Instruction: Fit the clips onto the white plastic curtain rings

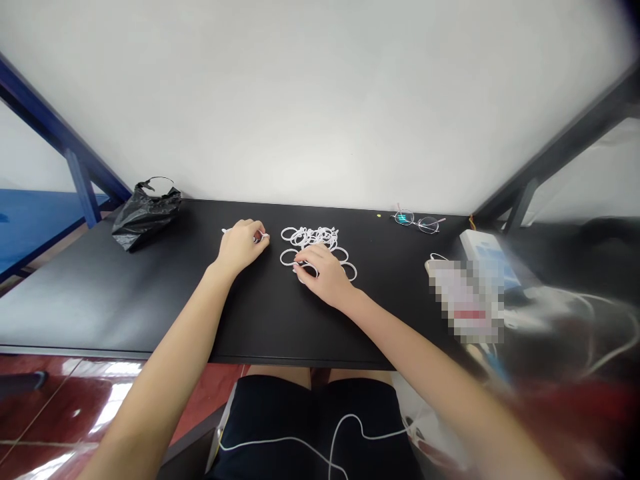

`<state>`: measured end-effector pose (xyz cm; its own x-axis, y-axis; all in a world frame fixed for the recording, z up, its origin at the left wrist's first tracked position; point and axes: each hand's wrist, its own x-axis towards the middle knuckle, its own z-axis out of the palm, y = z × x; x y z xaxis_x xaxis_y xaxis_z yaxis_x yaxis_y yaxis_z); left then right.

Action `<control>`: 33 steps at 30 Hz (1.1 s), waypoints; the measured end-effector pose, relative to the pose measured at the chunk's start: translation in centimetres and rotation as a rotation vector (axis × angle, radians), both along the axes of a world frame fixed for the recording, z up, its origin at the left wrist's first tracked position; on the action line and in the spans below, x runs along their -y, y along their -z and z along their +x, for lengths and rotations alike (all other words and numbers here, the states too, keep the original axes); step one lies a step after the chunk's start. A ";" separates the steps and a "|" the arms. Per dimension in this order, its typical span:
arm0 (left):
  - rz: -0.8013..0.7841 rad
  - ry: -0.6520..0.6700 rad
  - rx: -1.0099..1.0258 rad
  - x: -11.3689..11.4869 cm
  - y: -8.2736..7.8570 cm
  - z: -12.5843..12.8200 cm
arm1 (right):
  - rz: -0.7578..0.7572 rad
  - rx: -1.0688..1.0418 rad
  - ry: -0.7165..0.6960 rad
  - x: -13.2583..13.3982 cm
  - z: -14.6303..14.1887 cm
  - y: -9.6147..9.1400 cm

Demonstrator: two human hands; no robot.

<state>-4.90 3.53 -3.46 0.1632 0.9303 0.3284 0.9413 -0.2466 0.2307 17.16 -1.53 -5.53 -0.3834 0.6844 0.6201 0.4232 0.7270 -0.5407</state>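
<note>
A small heap of white cord loops (320, 235) lies on the black table (270, 313) in front of me. Over its near side, my right hand (326, 272) is closed, thumb and fingers pinching one of the white loops at the heap's edge. To the left of the heap, apart from it, my left hand (239, 247) rests low over the table with its fingers curled. Ends of a piece of white cord (265, 236) stick out on both sides of that hand; its middle is hidden under the palm.
Eyeglasses (417, 222) lie at the back right. A black plastic bag (147, 213) stands at the back left. On the right are a white box (487, 257), a blurred-out item (465, 300) and clear plastic. A white cable (280, 440) crosses my lap.
</note>
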 end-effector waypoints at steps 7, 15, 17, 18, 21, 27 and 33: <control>-0.015 0.063 -0.007 -0.4 0.5 -0.4 | 0.009 0.285 -0.066 0.1 0.0 0.6; 0.010 0.040 -0.019 -0.1 0.3 0.0 | -0.065 0.342 -0.079 -0.1 0.0 0.8; 0.032 0.023 -0.015 0.0 0.3 0.2 | -0.071 0.326 -0.078 -0.1 -0.1 0.7; 0.042 0.021 -0.008 0.0 0.3 0.2 | -0.075 0.318 -0.074 -0.1 -0.1 0.7; 0.066 0.062 0.055 0.0 0.4 0.4 | -0.079 0.300 -0.059 -0.1 -0.1 0.6; 0.072 0.299 0.313 0.2 0.7 1.7 | -0.070 0.303 0.012 -0.1 -0.1 0.6; -0.083 0.487 0.380 1.2 1.1 3.5 | -0.085 0.343 0.036 -0.2 0.0 0.5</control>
